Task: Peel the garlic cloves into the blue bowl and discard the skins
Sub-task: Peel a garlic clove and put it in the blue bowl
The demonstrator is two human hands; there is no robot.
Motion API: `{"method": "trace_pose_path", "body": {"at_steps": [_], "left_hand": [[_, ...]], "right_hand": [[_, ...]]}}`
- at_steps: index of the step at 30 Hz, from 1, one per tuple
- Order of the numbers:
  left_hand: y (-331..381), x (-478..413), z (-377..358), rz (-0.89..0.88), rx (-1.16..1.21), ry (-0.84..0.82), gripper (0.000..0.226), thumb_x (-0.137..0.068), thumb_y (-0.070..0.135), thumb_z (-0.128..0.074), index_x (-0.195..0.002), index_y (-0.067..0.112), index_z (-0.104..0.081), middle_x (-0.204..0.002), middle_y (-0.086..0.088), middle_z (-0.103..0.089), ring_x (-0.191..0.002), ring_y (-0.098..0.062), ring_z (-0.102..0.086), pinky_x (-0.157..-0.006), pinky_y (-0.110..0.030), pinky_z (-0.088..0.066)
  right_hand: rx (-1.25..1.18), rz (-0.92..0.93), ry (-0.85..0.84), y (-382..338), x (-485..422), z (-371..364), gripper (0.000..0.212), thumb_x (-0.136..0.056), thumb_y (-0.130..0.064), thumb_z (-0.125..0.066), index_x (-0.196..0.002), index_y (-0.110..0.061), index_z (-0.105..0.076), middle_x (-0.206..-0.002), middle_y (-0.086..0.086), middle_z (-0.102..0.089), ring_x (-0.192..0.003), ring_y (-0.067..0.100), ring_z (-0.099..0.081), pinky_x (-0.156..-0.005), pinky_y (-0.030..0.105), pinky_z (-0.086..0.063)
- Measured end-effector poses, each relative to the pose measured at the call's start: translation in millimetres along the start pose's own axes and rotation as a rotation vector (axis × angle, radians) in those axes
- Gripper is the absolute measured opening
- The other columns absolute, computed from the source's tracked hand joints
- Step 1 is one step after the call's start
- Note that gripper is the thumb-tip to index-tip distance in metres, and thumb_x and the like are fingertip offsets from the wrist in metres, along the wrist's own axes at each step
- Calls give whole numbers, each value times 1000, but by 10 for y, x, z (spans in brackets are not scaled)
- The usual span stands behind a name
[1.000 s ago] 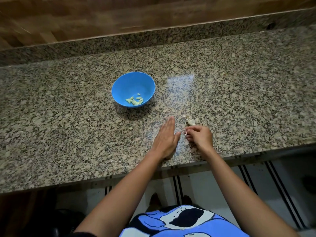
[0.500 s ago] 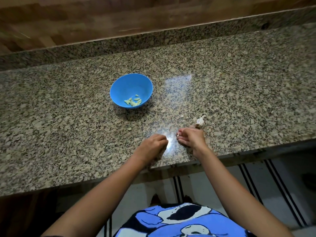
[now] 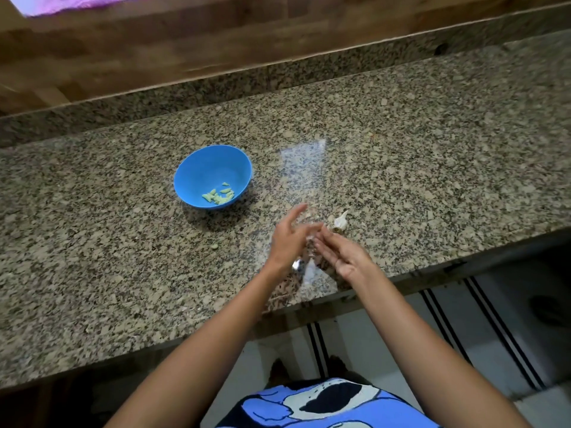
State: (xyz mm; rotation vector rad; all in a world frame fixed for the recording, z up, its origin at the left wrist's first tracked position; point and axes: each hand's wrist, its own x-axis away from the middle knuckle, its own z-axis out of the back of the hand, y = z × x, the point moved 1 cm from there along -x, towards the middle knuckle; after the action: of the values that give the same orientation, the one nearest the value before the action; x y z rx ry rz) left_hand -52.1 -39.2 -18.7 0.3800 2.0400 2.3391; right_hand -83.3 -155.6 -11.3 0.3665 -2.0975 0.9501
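One blue bowl (image 3: pixel 197 174), one left hand (image 3: pixel 285 242), one right hand (image 3: pixel 346 257)
Peeled cloves (image 3: pixel 219 196) heaped in the bowl, too clustered to count; one stray clove (image 3: pixel 214 247); one unpeeled garlic piece (image 3: pixel 340 221).

- My counter (image 3: pixel 432 149) is speckled granite, with a raised granite strip (image 3: pixel 309 69) along its far edge, beyond both hands.
- A blue bowl (image 3: pixel 197 168) stands ahead and to the left of my left hand (image 3: pixel 289 242), well apart.
- A small pale garlic bit (image 3: pixel 214 247) lies left of that hand.
- A papery garlic piece (image 3: pixel 340 220) lies just beyond my right hand (image 3: pixel 343 257).
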Motion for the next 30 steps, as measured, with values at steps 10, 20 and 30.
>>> {"method": "trace_pose_path", "body": {"at_steps": [10,20,30], "left_hand": [[-346,-397,-29,-209,-872,-293,48,-104,30,-26,-149,16,-20,-158,-2,-12,-145,-16,-10,-117,-33,-5],[-471,36,46,-635,-1009,-580,39,-99,28,-42,-135,14,-52,-141,-10,-48,-129,-26,-47,-106,-40,-41],[-511,276,752,-700,-1071,-441,28,-78,4,-72,-106,8,-69,-105,-9,-70,-92,-21,-68,-82,-30,-56]], "right_hand": [[-129,94,94,-334,0,507,13,-90,1,-50,-80,1,-57,-66,16,-66,-61,22,-68,-60,26,-58],[-80,91,66,-203,30,385,20,-94,6,-41,-83,3,-57,-82,18,-62,-77,22,-63,-68,26,-56],[-44,156,229,-86,100,441,11,-92,-1,-50,-91,1,-61,-95,19,-63,-88,23,-66,-78,31,-56]]}}
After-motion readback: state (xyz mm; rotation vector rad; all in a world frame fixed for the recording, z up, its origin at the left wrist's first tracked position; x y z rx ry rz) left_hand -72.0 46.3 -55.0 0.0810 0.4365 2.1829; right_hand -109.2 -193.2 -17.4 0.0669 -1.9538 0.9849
